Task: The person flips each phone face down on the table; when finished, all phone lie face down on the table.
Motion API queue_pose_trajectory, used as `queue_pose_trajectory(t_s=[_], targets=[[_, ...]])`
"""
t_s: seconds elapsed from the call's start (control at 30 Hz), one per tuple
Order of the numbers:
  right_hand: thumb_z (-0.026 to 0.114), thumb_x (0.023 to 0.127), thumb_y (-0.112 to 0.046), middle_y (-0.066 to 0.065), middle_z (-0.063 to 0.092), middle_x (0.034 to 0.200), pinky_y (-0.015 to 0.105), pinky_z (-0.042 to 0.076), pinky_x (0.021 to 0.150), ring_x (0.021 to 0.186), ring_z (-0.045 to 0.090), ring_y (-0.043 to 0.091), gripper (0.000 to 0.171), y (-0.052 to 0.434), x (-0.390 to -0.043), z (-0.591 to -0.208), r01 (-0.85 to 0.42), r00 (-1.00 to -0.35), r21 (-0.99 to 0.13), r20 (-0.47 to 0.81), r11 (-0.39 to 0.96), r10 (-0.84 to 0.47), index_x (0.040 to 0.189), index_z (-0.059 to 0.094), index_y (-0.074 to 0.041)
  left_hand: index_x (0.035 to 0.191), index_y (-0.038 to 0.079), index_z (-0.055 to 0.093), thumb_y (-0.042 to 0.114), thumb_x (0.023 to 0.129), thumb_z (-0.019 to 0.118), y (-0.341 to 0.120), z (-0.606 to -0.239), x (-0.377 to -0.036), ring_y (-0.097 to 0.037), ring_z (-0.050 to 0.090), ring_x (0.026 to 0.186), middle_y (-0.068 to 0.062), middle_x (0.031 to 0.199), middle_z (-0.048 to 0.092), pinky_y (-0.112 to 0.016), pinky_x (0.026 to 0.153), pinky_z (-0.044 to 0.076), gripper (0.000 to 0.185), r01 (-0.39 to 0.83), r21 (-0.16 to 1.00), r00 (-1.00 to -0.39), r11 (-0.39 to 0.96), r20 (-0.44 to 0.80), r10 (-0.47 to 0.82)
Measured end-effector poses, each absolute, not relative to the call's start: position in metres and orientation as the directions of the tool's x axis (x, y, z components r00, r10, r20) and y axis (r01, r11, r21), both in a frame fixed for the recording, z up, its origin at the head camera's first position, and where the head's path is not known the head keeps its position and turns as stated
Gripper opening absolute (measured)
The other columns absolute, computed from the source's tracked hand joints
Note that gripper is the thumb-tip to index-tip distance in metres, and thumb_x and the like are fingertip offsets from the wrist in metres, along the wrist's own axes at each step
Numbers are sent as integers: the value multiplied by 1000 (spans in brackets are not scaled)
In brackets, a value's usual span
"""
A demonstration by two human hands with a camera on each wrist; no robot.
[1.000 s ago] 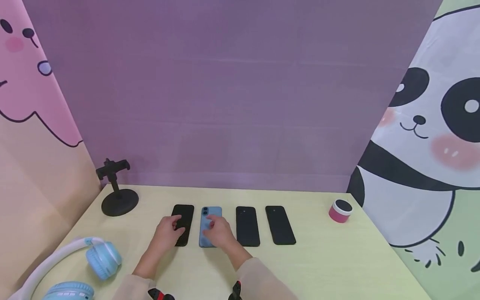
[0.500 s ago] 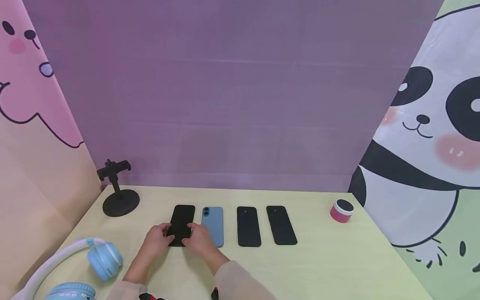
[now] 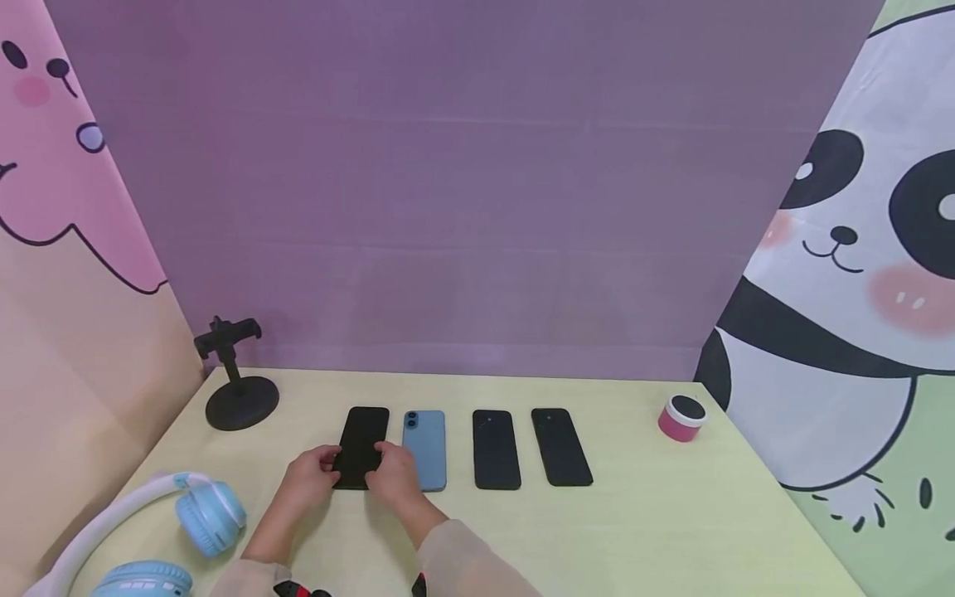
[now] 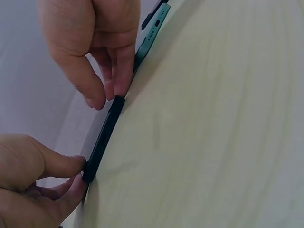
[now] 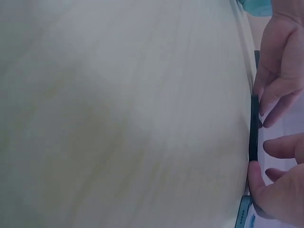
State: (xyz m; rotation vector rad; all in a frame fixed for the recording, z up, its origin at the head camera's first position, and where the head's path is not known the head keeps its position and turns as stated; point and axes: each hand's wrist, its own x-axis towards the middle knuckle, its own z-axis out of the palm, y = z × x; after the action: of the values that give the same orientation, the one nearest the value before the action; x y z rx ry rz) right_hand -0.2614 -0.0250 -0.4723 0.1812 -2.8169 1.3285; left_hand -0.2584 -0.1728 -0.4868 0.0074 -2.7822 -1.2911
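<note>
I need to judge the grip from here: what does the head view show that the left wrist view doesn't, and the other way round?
Only the head view shows the whole row: blue phone, two more black phones, the phone stand, the pink container and the blue headphones.

Only the left wrist view shows the phone's thin near edge, with a left hand fingertip at one corner and right hand fingertips at the other.

Both show the left hand, the right hand and the leftmost black phone on the table.

Matt black phone (image 3: 361,446), smooth pale-wood table (image 3: 671,531)
</note>
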Motion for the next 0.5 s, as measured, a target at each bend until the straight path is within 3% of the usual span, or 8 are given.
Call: queue_pose_trajectory(t_s=[0.33,0.5], targets=[[68,78,7,17,64,112,39,49,91,110,58,30,38,-33,-261,-471,-42,-999,-807,44,589,-11,116,66,5,120,-13,59,-10,85,63,-174,-485,-258,-33,61,95,-25,108,62,-45,84,49,36,18,776,-999,630,47,-29],[67,80,9,12,64,97,33,53,77,91,60,23,37,-30,-261,-469,-31,-999,-875,36,484,1,117,65,4,119,-14,59,-8,85,63,-176,-486,-257,-34,61,95,-25,108,63,-45,84,49,35,50,774,-997,631,72,-9]])
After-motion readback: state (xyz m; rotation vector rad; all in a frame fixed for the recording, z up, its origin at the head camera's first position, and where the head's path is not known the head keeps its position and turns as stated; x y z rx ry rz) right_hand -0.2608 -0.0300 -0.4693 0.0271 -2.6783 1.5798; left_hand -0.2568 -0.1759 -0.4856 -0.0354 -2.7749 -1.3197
